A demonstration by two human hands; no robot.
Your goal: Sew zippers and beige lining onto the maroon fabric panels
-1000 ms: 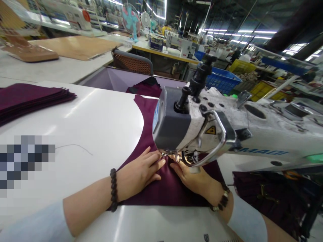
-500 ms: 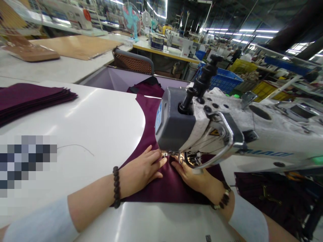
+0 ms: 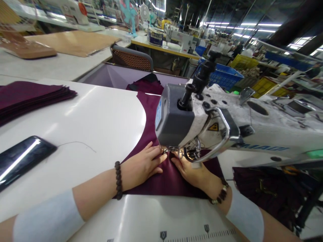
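Note:
A maroon fabric piece (image 3: 164, 183) with a curved left edge lies flat under the sewing machine head (image 3: 174, 114). My left hand (image 3: 142, 164) rests palm down on it, fingers spread, the fingertips just left of the presser foot (image 3: 165, 150). Right of the foot, my right hand (image 3: 193, 171) has thumb and forefinger close together on a small fold of the fabric. Its other fingers are partly hidden behind the machine's needle area and metal guard (image 3: 224, 134).
A stack of maroon cut pieces (image 3: 32, 97) lies at the left, above a black glossy phone-like object (image 3: 22, 159) and a loose thread (image 3: 78, 142). More maroon cloth (image 3: 145, 85) sits in the lilac trough (image 3: 101, 75) behind. Dark cloth (image 3: 264, 195) is at the lower right.
The view has tipped slightly downward, bringing the ruler marks at the table's front further in. Both hands stay at nearly the same places beside the presser foot.

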